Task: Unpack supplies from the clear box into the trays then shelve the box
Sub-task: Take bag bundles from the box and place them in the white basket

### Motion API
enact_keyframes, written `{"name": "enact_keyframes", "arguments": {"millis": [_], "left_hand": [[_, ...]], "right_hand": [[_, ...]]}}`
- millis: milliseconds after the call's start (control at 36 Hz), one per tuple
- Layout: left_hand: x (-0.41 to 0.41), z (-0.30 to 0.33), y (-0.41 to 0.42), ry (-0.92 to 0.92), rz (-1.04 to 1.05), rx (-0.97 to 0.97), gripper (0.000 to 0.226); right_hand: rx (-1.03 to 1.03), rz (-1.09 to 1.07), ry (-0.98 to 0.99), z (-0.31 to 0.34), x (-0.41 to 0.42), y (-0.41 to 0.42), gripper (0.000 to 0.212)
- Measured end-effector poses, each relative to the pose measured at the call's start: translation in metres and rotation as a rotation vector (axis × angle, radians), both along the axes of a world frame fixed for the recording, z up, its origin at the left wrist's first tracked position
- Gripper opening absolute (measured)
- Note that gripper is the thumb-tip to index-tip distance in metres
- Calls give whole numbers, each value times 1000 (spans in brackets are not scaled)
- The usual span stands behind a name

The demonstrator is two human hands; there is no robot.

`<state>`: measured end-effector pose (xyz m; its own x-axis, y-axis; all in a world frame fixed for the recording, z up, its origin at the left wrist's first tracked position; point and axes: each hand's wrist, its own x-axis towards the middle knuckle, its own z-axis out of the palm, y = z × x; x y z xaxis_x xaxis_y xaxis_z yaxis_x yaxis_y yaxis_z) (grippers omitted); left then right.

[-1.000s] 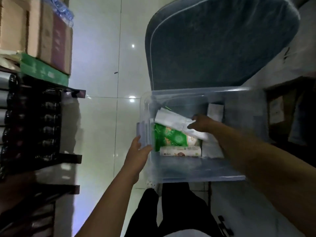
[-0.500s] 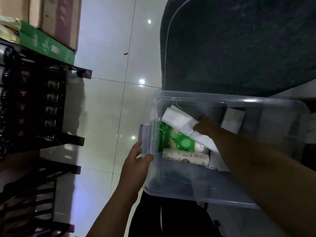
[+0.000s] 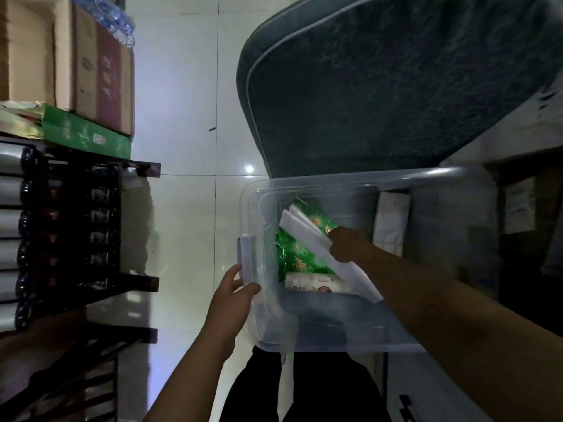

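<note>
- Clear box [image 3: 350, 324] sits at centre frame, lid off, in front of a dark cushion [image 3: 380, 86]
- Left hand [image 3: 234, 303] grips the box's left rim, thumb curled over the edge
- Right hand [image 3: 347, 243] reaches inside, fingers closed on white packets [image 3: 304, 229] that tilt toward upper left
- Green packet [image 3: 297, 257] lies beneath the grip; small white carton [image 3: 316, 283] just below it
- Another white packet [image 3: 391, 220] stands right of the hand, apart
- Dark shelf [image 3: 76, 226] with cardboard boxes [image 3: 70, 62] occupies the left edge
</note>
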<state>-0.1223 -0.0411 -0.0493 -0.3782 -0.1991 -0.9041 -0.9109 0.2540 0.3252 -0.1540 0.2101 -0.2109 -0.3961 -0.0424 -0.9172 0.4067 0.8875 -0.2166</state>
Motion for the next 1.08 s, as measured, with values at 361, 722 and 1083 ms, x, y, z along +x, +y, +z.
{"name": "enact_keyframes", "arguments": {"millis": [361,722,1083], "left_hand": [[-5,63,14,293,-211,56,43],[-33,170,-23,364,-237,828,41],[-15,196,-25,423,-726,866,27]], "right_hand": [[-320,-456,148,145,24,14,26],[-689,-845,563,340,101,-59,28],[-632,-1329,877,381,198,-150,37]]}}
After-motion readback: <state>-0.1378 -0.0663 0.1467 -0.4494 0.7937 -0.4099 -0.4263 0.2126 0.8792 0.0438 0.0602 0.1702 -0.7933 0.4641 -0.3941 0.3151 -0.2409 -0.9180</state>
